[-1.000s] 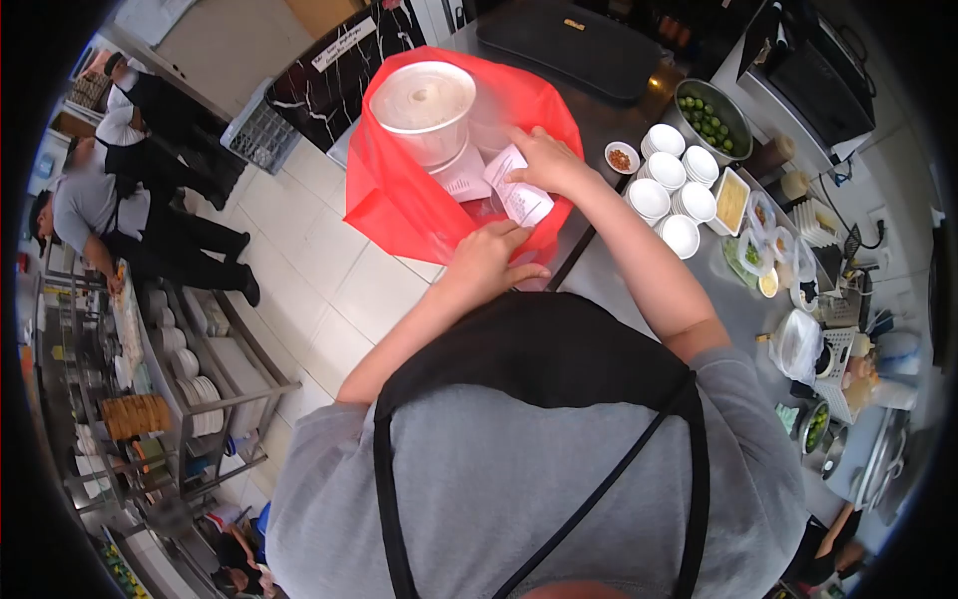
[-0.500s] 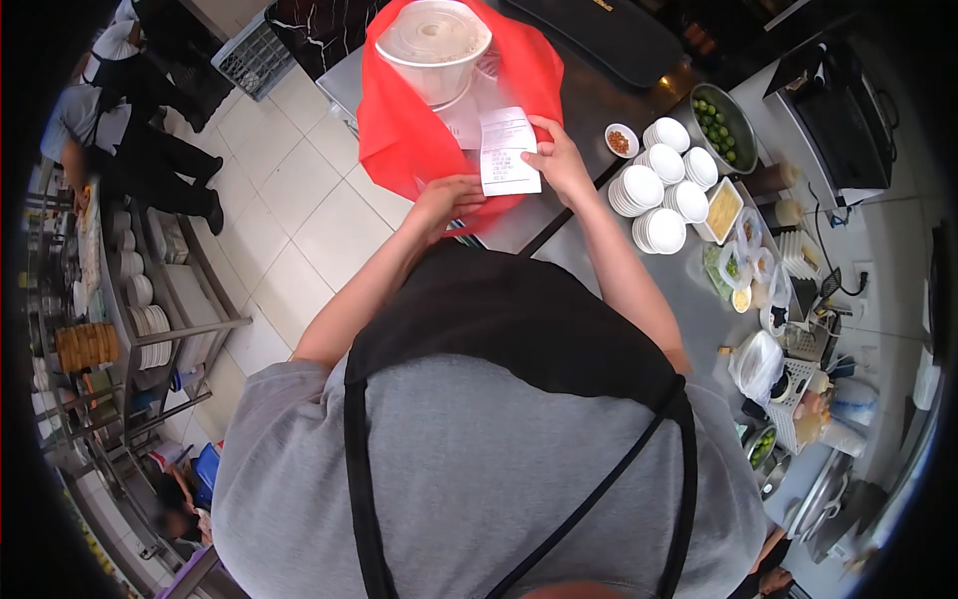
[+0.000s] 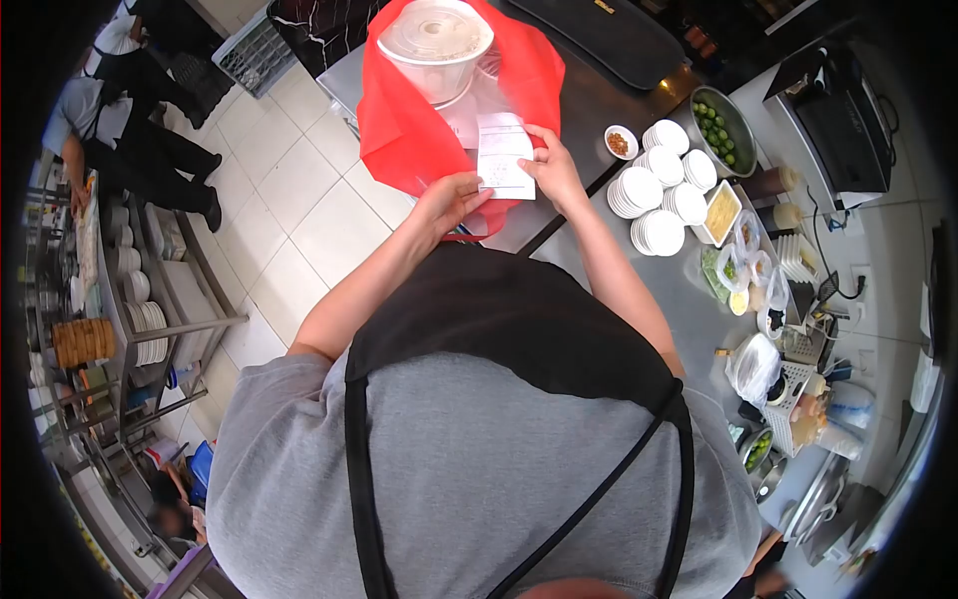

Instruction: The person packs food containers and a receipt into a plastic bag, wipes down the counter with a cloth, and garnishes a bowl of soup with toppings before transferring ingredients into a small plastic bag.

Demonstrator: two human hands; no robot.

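Observation:
A printed paper receipt [image 3: 506, 158] is held up between both hands, over the near side of an open red bag [image 3: 399, 130]. My right hand [image 3: 552, 170] pinches its right edge, with the thumb on the printed face. At its lower left edge, the thumb and fingers of my left hand [image 3: 454, 202] close on the paper. Inside the bag stands a round white tub with a translucent lid [image 3: 436, 35]. Another clear container shows partly below it. The small print on the receipt is too small to read.
Stacked white lidded cups [image 3: 659, 195] stand right on the steel counter [image 3: 599, 265], near a small bowl of brown bits [image 3: 621, 142] and a metal bowl of green limes [image 3: 720, 130]. Other people [image 3: 130, 150] stand at the left by a rack of dishes [image 3: 150, 329].
My left hand has shifted slightly right and up, its thumb now showing at the receipt's lower left edge. The receipt has moved slightly left and down. The bag stays in place.

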